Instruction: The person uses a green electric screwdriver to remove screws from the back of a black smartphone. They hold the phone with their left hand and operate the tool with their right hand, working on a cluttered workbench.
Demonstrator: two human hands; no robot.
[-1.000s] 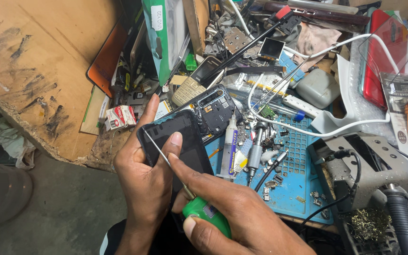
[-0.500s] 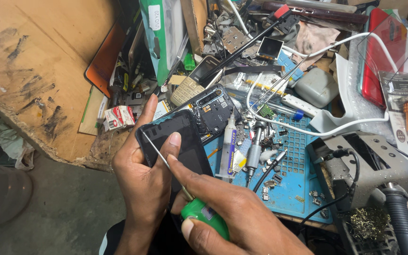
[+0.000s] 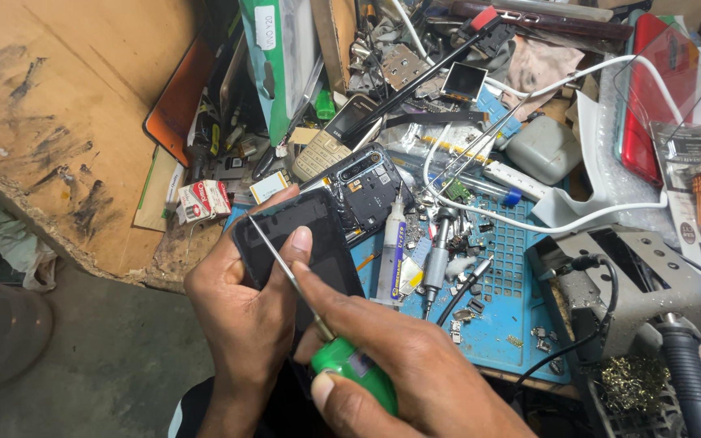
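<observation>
Above counter clutter, left hand (image 3: 241,312) clasping flat black phone panel (image 3: 298,243), right hand (image 3: 403,381) gripping green-handled thin steel screwdriver (image 3: 318,324) with tip at panel's upper edge: likely slip, gouging panel or thumb.

Phone (image 3: 306,243): held in left grip (image 3: 245,312).
Screwdriver (image 3: 318,324): held in right grip (image 3: 403,381), laid across phone.
Opened phone (image 3: 367,191): behind left grip.
Mat (image 3: 505,308): right of grips.

We see our left thumb (image 3: 298,243) slide slightly lower on the black phone (image 3: 302,243); the screwdriver (image 3: 310,312) tip barely shifts.
</observation>
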